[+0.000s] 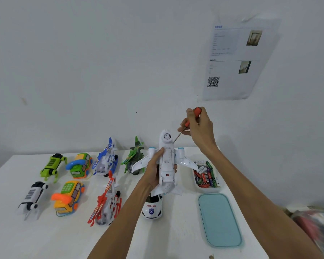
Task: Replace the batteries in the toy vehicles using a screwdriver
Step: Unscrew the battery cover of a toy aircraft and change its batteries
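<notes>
- My left grip (153,171) is wrapped around the body of the white toy plane (168,182), thumb on one side of the belly and fingers curled round the other. I hold it lifted off the surface (176,238), belly turned up to my face, so the long battery cover (166,159) is in plain sight and the wings are clear of my fingers.
- My right grip (200,128) is closed on the orange-handled screwdriver (196,110), fingers pinching low on the handle for fine turning. The shaft slants down to the fuselage just beside the nose. I cannot tell whether the tip is seated in a screw.
- I judge this to be the unscrewing step on this plane. The cover looks in place, so the swap itself is not yet done.
- The tray (207,190) of loose batteries (204,177) sits just right of the plane, within easy reach, with its teal lid (220,219) laid flat nearer me so it stays out of the way.
- A police car (151,210) stands on the surface right under the plane. The other toys are lined up in two rows to the left, well apart from my working space.
- Risk, as I see it: the slanted shaft could slip off a small screw, so I would square it up first.
</notes>
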Demonstrator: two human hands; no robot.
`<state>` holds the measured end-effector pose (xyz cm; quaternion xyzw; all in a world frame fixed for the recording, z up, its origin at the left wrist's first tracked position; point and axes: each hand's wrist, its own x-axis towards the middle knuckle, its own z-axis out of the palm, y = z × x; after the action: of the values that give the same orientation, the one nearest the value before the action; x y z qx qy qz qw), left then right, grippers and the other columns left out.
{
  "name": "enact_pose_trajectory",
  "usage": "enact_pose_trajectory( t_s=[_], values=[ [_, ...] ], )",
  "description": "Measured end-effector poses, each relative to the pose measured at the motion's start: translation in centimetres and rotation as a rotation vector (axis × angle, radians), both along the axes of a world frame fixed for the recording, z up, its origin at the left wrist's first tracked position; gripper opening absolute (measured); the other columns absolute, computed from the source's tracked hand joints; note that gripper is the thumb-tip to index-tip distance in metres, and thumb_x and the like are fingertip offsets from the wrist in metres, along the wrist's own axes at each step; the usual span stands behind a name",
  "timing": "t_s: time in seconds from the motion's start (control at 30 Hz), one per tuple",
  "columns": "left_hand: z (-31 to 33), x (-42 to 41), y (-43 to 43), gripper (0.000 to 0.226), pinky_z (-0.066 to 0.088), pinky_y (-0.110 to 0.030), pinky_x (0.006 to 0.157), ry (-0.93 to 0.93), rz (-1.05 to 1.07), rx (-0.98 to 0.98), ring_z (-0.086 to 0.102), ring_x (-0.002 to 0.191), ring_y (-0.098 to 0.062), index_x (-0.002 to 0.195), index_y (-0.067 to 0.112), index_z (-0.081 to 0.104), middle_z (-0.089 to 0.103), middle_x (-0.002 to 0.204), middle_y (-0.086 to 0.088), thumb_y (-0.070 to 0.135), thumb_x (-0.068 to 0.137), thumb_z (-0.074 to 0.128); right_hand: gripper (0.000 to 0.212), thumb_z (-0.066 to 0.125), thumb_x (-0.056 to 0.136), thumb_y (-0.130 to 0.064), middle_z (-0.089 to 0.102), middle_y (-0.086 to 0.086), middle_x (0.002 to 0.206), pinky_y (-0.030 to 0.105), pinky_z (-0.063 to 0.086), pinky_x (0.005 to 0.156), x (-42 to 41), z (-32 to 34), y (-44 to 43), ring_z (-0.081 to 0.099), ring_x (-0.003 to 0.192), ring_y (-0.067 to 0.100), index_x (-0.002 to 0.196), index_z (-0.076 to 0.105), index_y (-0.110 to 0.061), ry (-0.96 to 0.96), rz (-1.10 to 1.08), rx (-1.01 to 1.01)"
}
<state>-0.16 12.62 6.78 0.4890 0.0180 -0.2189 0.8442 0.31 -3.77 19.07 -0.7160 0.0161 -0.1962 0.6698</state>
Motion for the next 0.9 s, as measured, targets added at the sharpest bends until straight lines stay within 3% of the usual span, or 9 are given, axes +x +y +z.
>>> enact_pose_trajectory(
  t_s=[0.07, 0.13, 0.23, 0.3, 0.37, 0.43, 0.57, 0.73, 0.9],
  values=[
    [0.0, 0.2, 0.1, 0.052, 0.056, -0.035, 0.062, -0.006, 0.002, -0.008, 0.064, 0.066, -0.027, 0.112, 0.004, 0.067, 0.066, 0.083, -0.015, 0.047, 0.083, 0.067, 0.019, 0.054, 0.102, -0.027, 0.064, 0.020, 0.077, 0.032, 0.057, 0.059, -0.4, 0.0, 0.0, 0.062, 0.058, 0.024, 0.097, 0.053, -0.009, 0.006, 0.029, -0.162],
    [0.0, 0.5, 0.2, 0.046, 0.057, -0.035, 0.062, -0.014, 0.003, 0.002, 0.066, 0.066, -0.026, 0.109, 0.004, 0.068, 0.068, 0.082, -0.015, 0.044, 0.085, 0.069, 0.012, 0.058, 0.097, -0.024, 0.065, 0.010, 0.076, 0.027, 0.052, 0.060, -0.6, -0.5, 0.1, 0.057, 0.060, 0.018, 0.094, 0.062, -0.013, 0.027, 0.072, -0.427],
    [0.1, 0.6, 0.3, 0.045, 0.058, -0.035, 0.063, -0.009, 0.027, -0.015, 0.067, 0.067, -0.025, 0.109, 0.006, 0.069, 0.069, 0.084, -0.015, 0.047, 0.091, 0.064, 0.015, 0.064, 0.092, -0.029, 0.074, -0.004, 0.090, 0.034, 0.058, 0.080, -0.8, -2.2, 0.7, 0.067, 0.084, 0.017, 0.103, 0.073, -0.026, 0.071, 0.201, -0.758],
    [0.2, 0.8, 0.3, 0.046, 0.057, -0.037, 0.063, -0.025, 0.064, -0.037, 0.066, 0.069, -0.026, 0.112, 0.008, 0.070, 0.069, 0.087, -0.015, 0.049, 0.095, 0.058, 0.024, 0.064, 0.093, -0.036, 0.075, -0.004, 0.107, 0.040, 0.054, 0.092, -1.1, -3.6, 1.3, 0.062, 0.106, 0.021, 0.115, 0.072, -0.033, 0.123, 0.244, -0.887],
    [0.5, 0.8, 0.4, 0.046, 0.057, -0.037, 0.063, -0.031, 0.071, -0.073, 0.066, 0.069, -0.025, 0.112, 0.011, 0.072, 0.070, 0.088, -0.014, 0.050, 0.099, 0.052, 0.034, 0.062, 0.094, -0.040, 0.073, -0.002, 0.116, 0.039, 0.051, 0.095, -1.4, -4.6, 1.7, 0.058, 0.113, 0.023, 0.127, 0.067, -0.036, 0.139, 0.242, -0.933],
    [0.6, 0.8, 0.6, 0.046, 0.056, -0.036, 0.062, -0.020, 0.065, -0.078, 0.066, 0.068, -0.024, 0.106, 0.013, 0.074, 0.070, 0.087, -0.013, 0.050, 0.100, 0.048, 0.035, 0.063, 0.094, -0.037, 0.074, 0.001, 0.113, 0.038, 0.053, 0.090, -1.5, -5.0, 1.9, 0.064, 0.106, 0.024, 0.129, 0.067, -0.032, 0.075, 0.214, -0.974],
    [0.0, 0.9, 0.6, 0.051, 0.057, -0.039, 0.064, -0.015, 0.057, -0.045, 0.066, 0.071, -0.028, 0.123, 0.008, 0.066, 0.068, 0.092, -0.016, 0.052, 0.099, 0.055, 0.018, 0.070, 0.091, -0.033, 0.072, -0.001, 0.096, 0.037, 0.052, 0.083, -0.9, -4.7, 1.9, 0.065, 0.090, 0.022, 0.106, 0.073, -0.024, 0.007, 0.186, -0.991],
    [-0.1, 0.8, 0.2, 0.056, 0.058, -0.038, 0.061, 0.018, 0.031, -0.038, 0.066, 0.069, -0.027, 0.129, 0.007, 0.060, 0.068, 0.088, -0.015, 0.051, 0.096, 0.055, 0.016, 0.077, 0.086, -0.030, 0.070, -0.002, 0.095, 0.037, 0.053, 0.083, -0.6, -4.7, 1.1, 0.062, 0.087, 0.018, 0.099, 0.072, -0.025, 0.065, 0.221, -0.880],
    [0.0, 0.9, -0.2, 0.050, 0.058, -0.038, 0.063, -0.015, 0.037, -0.047, 0.067, 0.072, -0.026, 0.131, 0.009, 0.060, 0.070, 0.092, -0.014, 0.047, 0.099, 0.054, 0.032, 0.075, 0.090, -0.029, 0.067, -0.003, 0.108, 0.034, 0.049, 0.090, -1.3, -5.5, 1.3, 0.063, 0.097, 0.019, 0.121, 0.071, -0.027, 0.042, 0.196, -0.917]
  ],
)
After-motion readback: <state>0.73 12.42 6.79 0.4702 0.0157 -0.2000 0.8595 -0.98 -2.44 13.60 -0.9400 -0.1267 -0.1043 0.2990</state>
